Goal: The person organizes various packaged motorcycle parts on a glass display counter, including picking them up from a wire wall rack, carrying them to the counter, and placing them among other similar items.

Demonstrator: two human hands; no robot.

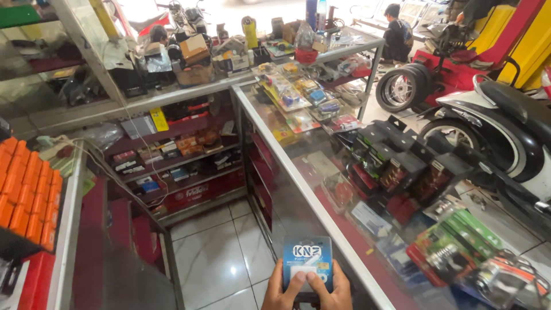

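Observation:
A small blue packet [307, 259] with a white label sits upright at the bottom centre of the head view, held from both sides. My left hand [282, 291] grips its left lower edge and my right hand [332, 290] grips its right lower edge, thumbs on the front. The packet hangs over the white tiled floor [218, 258], just left of the glass counter [298, 172].
The glass display counter runs from the back to the lower right, with packaged parts on and under it. Shelves [172, 155] of boxes stand behind. Orange boxes [26, 189] stack at left. A scooter [499, 132], tyres [402, 86] and a crouching person [397, 34] are at right.

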